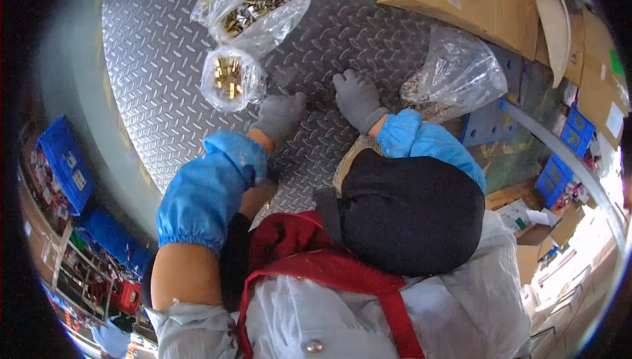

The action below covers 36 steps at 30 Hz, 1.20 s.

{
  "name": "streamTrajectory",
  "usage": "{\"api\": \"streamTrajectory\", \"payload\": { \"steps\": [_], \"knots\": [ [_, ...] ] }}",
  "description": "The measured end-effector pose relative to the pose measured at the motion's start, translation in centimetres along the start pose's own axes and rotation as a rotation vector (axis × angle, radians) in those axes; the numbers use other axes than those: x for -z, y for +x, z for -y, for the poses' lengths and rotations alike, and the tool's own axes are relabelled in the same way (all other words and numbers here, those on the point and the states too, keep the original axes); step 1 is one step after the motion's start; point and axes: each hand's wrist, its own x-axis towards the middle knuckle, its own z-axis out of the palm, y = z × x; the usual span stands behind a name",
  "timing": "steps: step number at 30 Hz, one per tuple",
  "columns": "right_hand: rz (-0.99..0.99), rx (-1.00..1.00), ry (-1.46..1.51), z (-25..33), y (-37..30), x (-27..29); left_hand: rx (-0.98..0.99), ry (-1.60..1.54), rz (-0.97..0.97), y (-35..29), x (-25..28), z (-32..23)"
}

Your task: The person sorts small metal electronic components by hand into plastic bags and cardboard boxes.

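My left hand point(280, 118), in a grey knit glove and blue sleeve cover, is low over the dark diamond-plate surface point(171, 50), its fingers curled together. Just beyond it sits a small clear plastic bag point(230, 98) holding brass-coloured metal pieces. My right hand point(359, 101), gloved the same way, is a short distance to the right with bent fingers closed. Anything inside either hand is too small or hidden to make out. To the right of my right hand lies a clear plastic bag point(461, 73) with small parts at its mouth.
A larger open bag of small metal parts point(257, 13) lies at the back left. A cardboard box point(461, 3) stands at the back right. Beside the surface are a blue metal plate with holes point(487, 125) and blue bins point(66, 165). A rounded black cloth shape point(411, 217) blocks the near right.
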Motion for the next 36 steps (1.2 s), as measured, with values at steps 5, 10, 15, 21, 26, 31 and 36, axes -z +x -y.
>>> {"api": "streamTrajectory", "payload": {
  "steps": [5,10,15,21,26,31,36],
  "knots": [
    [0.01,-0.151,0.108,1.1,0.5,0.3,0.04,-0.036,0.02,-0.1,-0.4,0.3],
    [0.002,-0.134,0.205,0.7,0.1,-0.7,-0.013,-0.087,-0.038,0.6,-1.6,0.9],
    [-0.062,0.014,-0.109,0.9,-0.1,0.4,-0.021,-0.227,-0.026,-0.2,-0.5,0.6],
    [0.093,-0.133,-0.043,1.2,0.5,0.3,-0.019,-1.013,0.118,-0.5,1.9,1.8],
    [0.009,-0.029,0.112,0.4,0.2,1.0,0.04,-1.425,0.195,-1.8,3.7,4.2],
    [-0.1,0.054,0.308,2.7,-1.2,1.6,0.332,-1.496,0.132,-6.6,7.8,9.6],
    [-0.04,-0.028,0.198,3.6,0.2,-2.8,0.43,-1.607,-0.13,-8.6,8.5,13.6]
  ]
}}
